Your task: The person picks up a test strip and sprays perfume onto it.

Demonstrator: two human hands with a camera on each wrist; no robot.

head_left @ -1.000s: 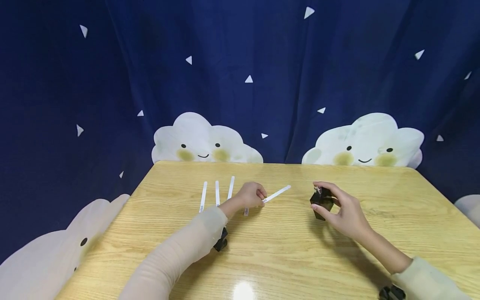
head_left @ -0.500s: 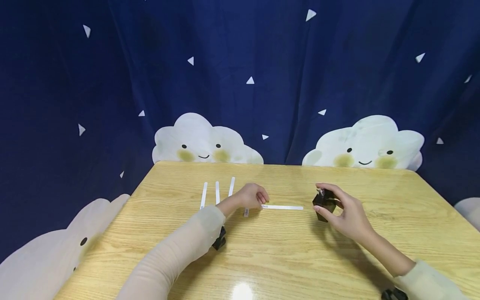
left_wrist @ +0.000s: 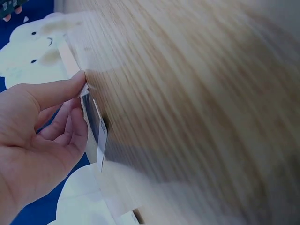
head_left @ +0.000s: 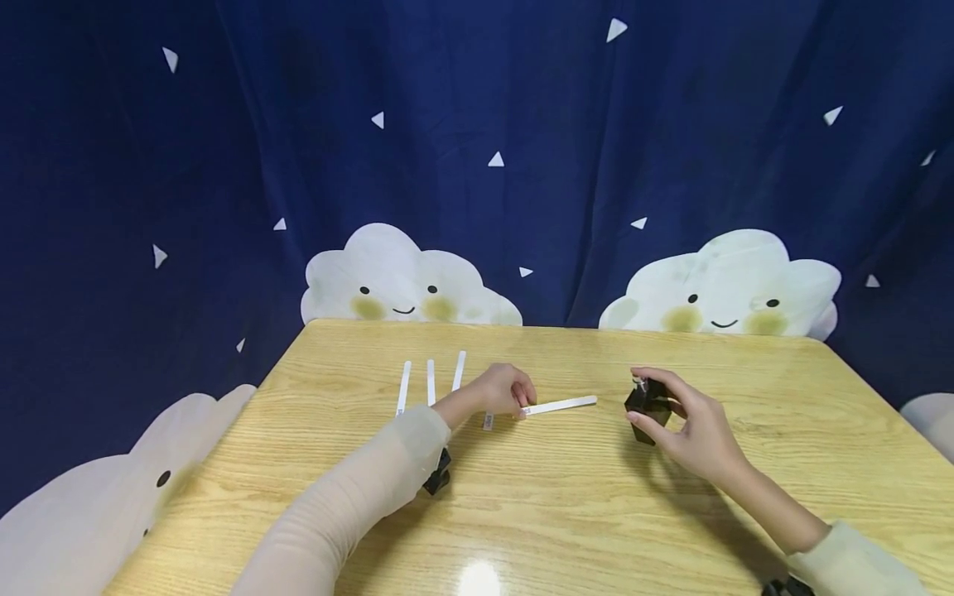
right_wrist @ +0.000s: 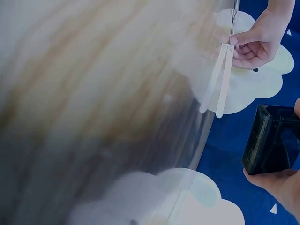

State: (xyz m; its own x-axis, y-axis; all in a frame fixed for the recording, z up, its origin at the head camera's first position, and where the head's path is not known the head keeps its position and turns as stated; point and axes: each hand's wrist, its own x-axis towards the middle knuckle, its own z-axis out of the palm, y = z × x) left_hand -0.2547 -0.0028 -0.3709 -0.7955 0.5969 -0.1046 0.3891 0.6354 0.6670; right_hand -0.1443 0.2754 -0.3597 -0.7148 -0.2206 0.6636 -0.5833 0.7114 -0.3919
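Observation:
In the head view my left hand (head_left: 503,389) pinches one end of a white paper test strip (head_left: 562,405), whose free end points right, just above the table. The left wrist view shows the thumb and a finger of that hand (left_wrist: 44,131) meeting on the strip (left_wrist: 69,57). My right hand (head_left: 699,432) holds a dark perfume bottle (head_left: 647,414) to the right of the strip's tip. Its index finger lies on the spray top and its thumb supports the lower part. Dark glass of the bottle (right_wrist: 269,140) also appears in the right wrist view.
Several more white strips lie left of my left hand, such as a leftmost strip (head_left: 403,387); one strip (head_left: 488,422) is mostly hidden under the hand. The glossy wooden table (head_left: 581,513) backs onto a blue curtain (head_left: 447,199) with clouds.
The held strip has swung from slanting up-right to level, then tilted slightly up again. My right hand and the bottle have shifted a little to the right and toward me.

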